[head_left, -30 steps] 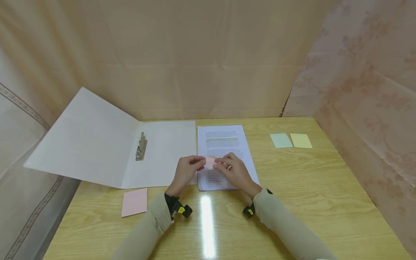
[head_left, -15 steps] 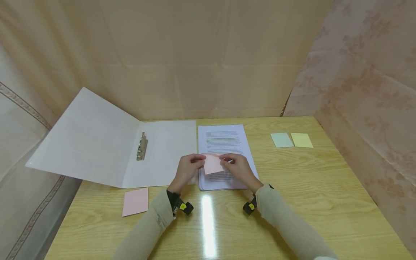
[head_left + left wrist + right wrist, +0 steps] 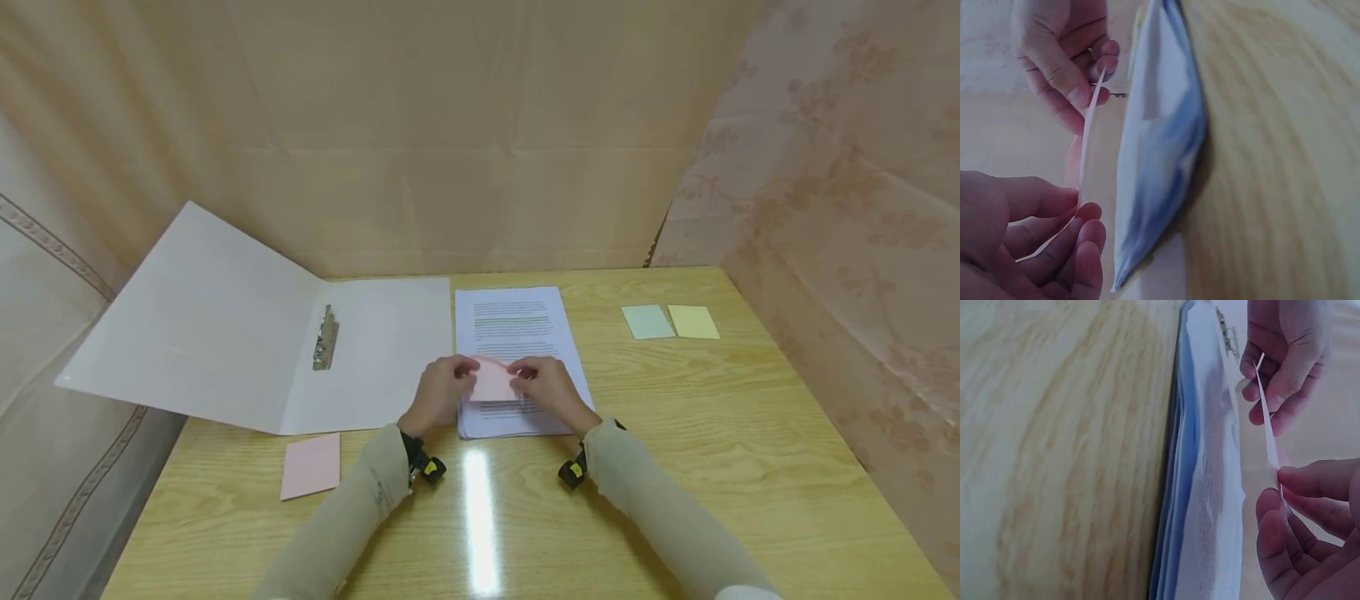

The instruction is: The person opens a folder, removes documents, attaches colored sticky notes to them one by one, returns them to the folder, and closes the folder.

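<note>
A pink sticky note [image 3: 493, 382] is stretched between both hands over a stack of printed sheets [image 3: 513, 325]. My left hand [image 3: 441, 390] pinches its left edge between thumb and fingers, and my right hand [image 3: 553, 388] pinches the right edge. In the left wrist view the note [image 3: 1088, 134] appears almost edge-on, apart from the paper stack [image 3: 1160, 137]. The right wrist view shows it as a thin strip [image 3: 1267, 428] too, beside the stack's layered edges [image 3: 1200, 487]. On the top sheet, one line of text is highlighted green.
Left of the stack lies an open white folder [image 3: 382, 350] with a metal clip [image 3: 326, 340], its cover raised. A pink sticky pad [image 3: 311, 467] lies at the front left. Green [image 3: 647, 322] and yellow [image 3: 693, 322] sticky notes are at the right. Curtains [image 3: 480, 150] hang behind the table.
The pink note has tilted so that its face shows to the head view, and its upper edge now bows. My left hand has shifted slightly right; both hands keep their pinch.
</note>
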A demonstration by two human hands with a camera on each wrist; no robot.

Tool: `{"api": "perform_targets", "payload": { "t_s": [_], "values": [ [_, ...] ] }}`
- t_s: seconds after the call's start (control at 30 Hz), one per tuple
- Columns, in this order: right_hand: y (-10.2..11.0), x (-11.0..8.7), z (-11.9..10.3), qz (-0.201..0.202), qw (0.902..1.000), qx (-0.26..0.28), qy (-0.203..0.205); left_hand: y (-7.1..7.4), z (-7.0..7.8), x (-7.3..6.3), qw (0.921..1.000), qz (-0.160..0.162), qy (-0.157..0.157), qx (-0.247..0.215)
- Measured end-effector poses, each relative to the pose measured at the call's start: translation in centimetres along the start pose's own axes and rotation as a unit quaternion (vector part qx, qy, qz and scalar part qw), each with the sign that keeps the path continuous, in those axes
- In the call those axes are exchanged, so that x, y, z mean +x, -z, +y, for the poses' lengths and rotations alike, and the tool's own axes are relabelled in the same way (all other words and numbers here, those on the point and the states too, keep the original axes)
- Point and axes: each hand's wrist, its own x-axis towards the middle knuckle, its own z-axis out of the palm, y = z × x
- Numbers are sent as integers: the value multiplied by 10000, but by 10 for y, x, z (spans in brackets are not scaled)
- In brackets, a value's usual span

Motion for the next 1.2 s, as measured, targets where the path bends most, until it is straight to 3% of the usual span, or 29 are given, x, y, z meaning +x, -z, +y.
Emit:
{"api": "perform_targets", "payload": {
  "t_s": [0.3,0.6,1.03,1.2],
  "values": [
    [-6,7,2,-168,9989,-431,40,-6,-6,1,9952,-196,-226,927],
    [-11,8,3,-266,9962,-825,49,-8,-8,2,9884,-337,-363,1436],
    [-13,12,3,-548,9908,-1225,-145,-11,-10,2,9802,-366,-573,1857],
    [-14,11,4,-731,9846,-1587,97,-11,-10,2,9772,-433,-751,1937]
  ]
}}
